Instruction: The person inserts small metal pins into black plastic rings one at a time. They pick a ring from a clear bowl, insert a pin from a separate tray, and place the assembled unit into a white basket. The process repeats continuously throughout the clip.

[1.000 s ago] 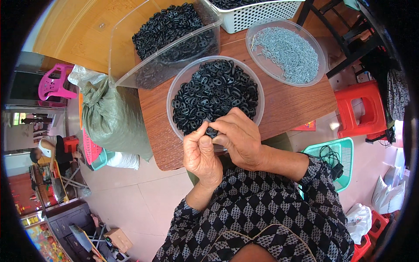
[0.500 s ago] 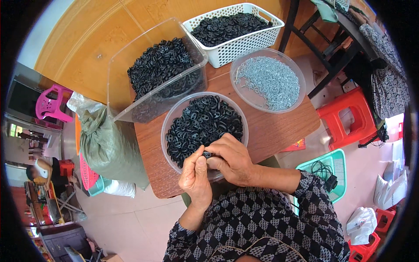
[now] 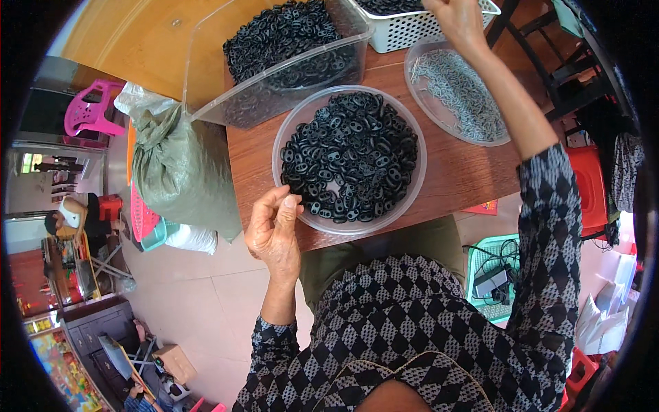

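My left hand (image 3: 274,232) is beside the near left rim of a round clear tub (image 3: 351,231), thumb and fingertips drawn together. Whatever small thing they may hold is hidden. Small black oval pieces with two holes (image 3: 357,151) fill this tub. My right arm stretches over a clear dish (image 3: 410,77) of small silvery screw-like pins (image 3: 461,93). At its end, my right hand (image 3: 458,22) is at the white perforated basket (image 3: 405,34), which holds more black pieces. The fingertips are cut off by the picture's top edge.
A large clear bin (image 3: 206,72) of black pieces stands on the wooden table (image 3: 254,154). Left of the table leans a full green sack (image 3: 185,172). A red stool (image 3: 588,185) and a green basket (image 3: 484,275) with cables are on the right. A person (image 3: 72,213) sits far left.
My hands have parted. The right has gone from over the tub up to the white basket; the left has drawn away to the tub's near left rim. The view has shifted.
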Available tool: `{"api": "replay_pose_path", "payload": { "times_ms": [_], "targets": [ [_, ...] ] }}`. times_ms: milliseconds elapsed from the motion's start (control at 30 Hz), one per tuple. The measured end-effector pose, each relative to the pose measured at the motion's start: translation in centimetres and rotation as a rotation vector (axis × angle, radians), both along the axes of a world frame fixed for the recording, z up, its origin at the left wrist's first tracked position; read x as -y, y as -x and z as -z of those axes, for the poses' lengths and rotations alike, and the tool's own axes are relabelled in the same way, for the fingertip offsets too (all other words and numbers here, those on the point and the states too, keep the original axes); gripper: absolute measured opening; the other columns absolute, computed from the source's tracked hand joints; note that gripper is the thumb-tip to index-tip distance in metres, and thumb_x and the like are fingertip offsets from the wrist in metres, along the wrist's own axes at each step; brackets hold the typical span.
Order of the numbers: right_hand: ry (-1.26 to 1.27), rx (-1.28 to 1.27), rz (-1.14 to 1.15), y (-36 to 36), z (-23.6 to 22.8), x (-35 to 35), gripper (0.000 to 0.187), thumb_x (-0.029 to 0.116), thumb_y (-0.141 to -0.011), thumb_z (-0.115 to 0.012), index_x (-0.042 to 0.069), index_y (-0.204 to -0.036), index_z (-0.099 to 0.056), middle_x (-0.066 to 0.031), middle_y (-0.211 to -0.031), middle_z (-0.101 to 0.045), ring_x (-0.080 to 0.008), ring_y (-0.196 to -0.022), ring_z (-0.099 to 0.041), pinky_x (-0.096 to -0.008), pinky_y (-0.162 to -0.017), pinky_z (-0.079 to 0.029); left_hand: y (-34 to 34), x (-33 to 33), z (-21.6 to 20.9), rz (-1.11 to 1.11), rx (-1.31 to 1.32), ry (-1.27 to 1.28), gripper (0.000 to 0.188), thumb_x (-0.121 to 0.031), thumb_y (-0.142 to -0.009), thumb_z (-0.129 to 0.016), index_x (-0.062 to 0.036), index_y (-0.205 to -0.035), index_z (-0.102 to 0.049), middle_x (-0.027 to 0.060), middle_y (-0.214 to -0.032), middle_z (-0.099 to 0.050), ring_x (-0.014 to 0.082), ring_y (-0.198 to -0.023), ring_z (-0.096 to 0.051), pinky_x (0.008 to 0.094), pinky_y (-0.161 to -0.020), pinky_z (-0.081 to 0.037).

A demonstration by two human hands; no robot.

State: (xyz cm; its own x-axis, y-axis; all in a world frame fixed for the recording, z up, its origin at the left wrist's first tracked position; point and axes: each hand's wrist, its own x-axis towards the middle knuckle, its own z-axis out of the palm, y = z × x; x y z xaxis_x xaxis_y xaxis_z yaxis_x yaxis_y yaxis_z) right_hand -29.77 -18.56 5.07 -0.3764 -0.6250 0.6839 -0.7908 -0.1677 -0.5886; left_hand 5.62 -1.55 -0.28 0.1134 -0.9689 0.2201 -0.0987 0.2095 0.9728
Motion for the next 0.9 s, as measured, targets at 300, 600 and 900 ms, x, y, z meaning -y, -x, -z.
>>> {"api": "replay_pose_path", "payload": {
  "times_ms": [300,600,900],
  "targets": [
    [-0.093,-0.07,-0.045,-0.3,1.2,-1.8,0.017,0.011,-0.073,-0.061,-0.001,-0.085,-0.063,-0.014,-0.078,-0.063,-0.0232,-0.074,-0.06,-0.0334,-0.068,-0.047,0.2,1.3,0.0,0.081,0.603,0.26,0.018,-0.002,-0.077,-0.067,0.0002,-0.095,-0.064,0.0082,-0.088,-0.065,0.0144,-0.075,-0.06,0.0257,-0.068,-0.049],
    [-0.198,0.169,-0.336,-2.8,5.0,-10.7,0.014,0.008,-0.082,-0.06,-0.001,-0.092,-0.064,-0.0106,-0.086,-0.063,-0.0174,-0.077,-0.059,-0.0287,-0.069,-0.047,0.3,1.8,-1.0,0.23,0.838,0.443,0.023,-0.002,-0.064,-0.071,-0.0028,-0.087,-0.065,0.0081,-0.088,-0.066,0.0193,-0.078,-0.057,0.032,-0.073,-0.041],
    [-0.245,0.169,-0.416,-4.4,4.9,-13.5,0.012,0.002,-0.08,-0.06,-0.001,-0.091,-0.064,-0.0076,-0.082,-0.06,-0.0148,-0.076,-0.056,-0.0263,-0.068,-0.045,0.4,3.4,-0.7,0.381,1.086,0.671,0.012,-0.002,-0.06,-0.068,-0.0007,-0.072,-0.064,0.0064,-0.082,-0.062,0.021,-0.081,-0.056,0.0368,-0.075,-0.039]
  ]
}}
